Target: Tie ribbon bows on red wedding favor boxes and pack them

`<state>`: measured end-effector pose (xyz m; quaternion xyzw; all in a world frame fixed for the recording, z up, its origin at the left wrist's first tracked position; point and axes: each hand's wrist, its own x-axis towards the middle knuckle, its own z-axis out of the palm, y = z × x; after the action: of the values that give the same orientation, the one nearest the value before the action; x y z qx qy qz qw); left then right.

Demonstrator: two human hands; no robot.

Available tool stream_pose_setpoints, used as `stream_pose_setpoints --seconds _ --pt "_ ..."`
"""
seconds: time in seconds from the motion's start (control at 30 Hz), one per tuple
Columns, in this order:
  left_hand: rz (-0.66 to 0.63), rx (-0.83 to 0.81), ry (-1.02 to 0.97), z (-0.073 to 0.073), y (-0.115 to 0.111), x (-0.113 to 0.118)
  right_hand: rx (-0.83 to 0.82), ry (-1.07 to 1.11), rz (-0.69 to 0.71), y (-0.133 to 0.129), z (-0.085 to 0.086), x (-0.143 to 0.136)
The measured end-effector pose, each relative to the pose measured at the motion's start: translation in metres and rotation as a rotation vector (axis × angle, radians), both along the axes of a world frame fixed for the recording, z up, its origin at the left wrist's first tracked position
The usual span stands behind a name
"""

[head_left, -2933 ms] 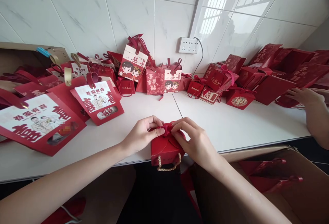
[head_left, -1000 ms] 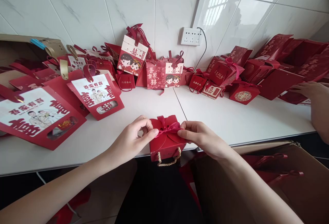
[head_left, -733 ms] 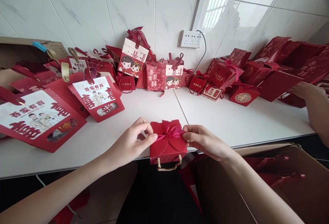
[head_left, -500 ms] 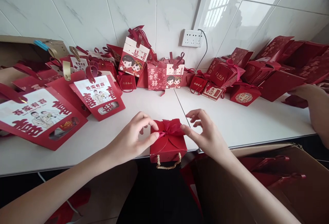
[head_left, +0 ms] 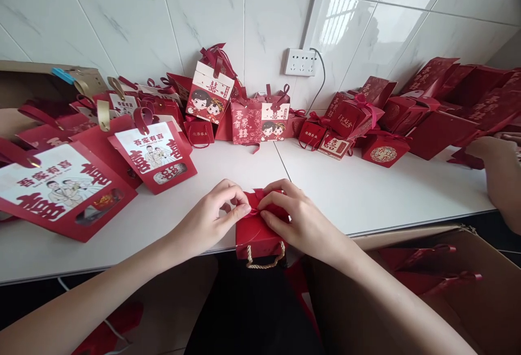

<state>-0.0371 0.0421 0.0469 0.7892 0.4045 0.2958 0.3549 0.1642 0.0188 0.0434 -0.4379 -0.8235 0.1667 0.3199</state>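
A small red gift box [head_left: 250, 238] stands at the table's front edge, its gold rope handle [head_left: 264, 265] hanging over the side towards me. Across its top lies a red ribbon [head_left: 254, 211]. My left hand [head_left: 215, 211] pinches the ribbon between thumb and forefinger at the left of the lid. From the right, my right hand [head_left: 293, 214] closes thumb and fingers on the ribbon near the lid's middle. Its fingers hide the right half of the lid and most of the bow.
Red gift bags [head_left: 157, 154] crowd the left, more boxes [head_left: 386, 149] the right. A cardboard box [head_left: 407, 322] holding red bags sits below the edge at right. Another person's hand [head_left: 494, 151] is at far right. A wall socket [head_left: 300, 62] has a black cable.
My right hand has moved left over the lid, and its fingers have closed on the ribbon. My left hand keeps its pinch. The other person's hand has shifted slightly.
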Motion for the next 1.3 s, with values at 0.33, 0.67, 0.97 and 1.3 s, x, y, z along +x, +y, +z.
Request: stream_pose_setpoints --seconds 0.33,0.67,0.97,1.3 --pt "-0.066 -0.222 -0.174 0.002 0.001 -0.004 -0.039 0.03 -0.016 0.0 -0.003 0.0" --pt "0.016 -0.209 0.13 0.012 -0.002 -0.007 -0.361 0.072 -0.289 -0.013 0.007 0.029" --pt "-0.029 -0.329 0.047 0.01 0.004 -0.006 -0.642 0.32 -0.047 -0.009 -0.011 0.024" --pt "-0.102 -0.291 0.004 0.0 0.011 -0.007 -0.853 0.848 0.104 0.003 -0.034 0.027"
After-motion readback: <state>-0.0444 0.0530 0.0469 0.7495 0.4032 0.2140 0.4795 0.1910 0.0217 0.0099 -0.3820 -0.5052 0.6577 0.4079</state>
